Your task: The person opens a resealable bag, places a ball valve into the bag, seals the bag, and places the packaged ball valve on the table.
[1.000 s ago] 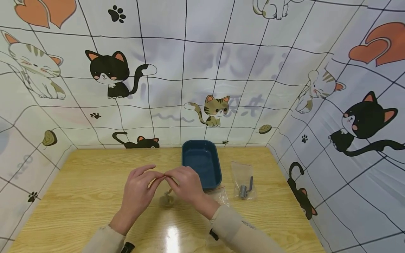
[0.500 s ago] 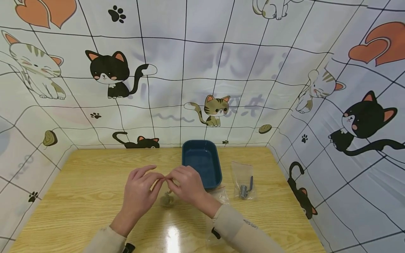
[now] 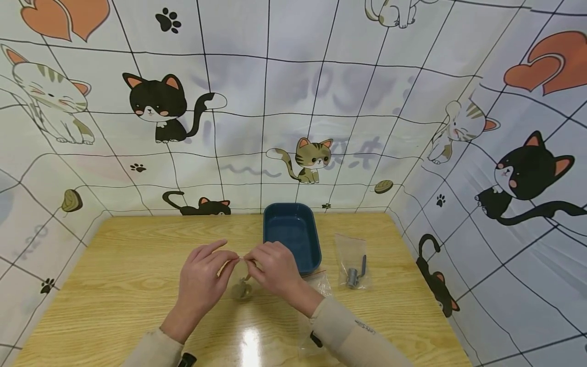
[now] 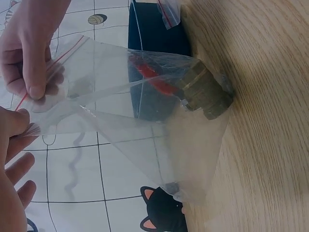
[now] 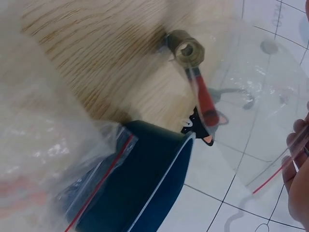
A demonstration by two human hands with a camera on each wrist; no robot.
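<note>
A clear zip bag (image 4: 113, 108) with a red seal line hangs between my two hands over the wooden table. Inside, low in the bag, sits a brass ball valve (image 4: 205, 92) with a red lever handle (image 5: 205, 99). My left hand (image 3: 199, 280) pinches one side of the bag's top, its other fingers spread. Opposite it, my right hand (image 3: 272, 267) pinches the top along the seal, thumb against the fingers. In the head view the valve (image 3: 241, 289) shows below the fingertips, close over the tabletop. The right wrist view catches only fingers at its right edge.
A dark blue bin (image 3: 293, 232) stands behind my right hand. Right of it lies a zip bag (image 3: 350, 250) holding a grey valve-like part (image 3: 353, 278). Another clear bag (image 3: 322, 283) lies partly under my right forearm. Cat-patterned sheeting (image 3: 257, 102) encloses the table's back and sides.
My right hand has shifted slightly to the right, so the gap between the two hands' fingertips is a little wider. The left hand stays nearly still.
</note>
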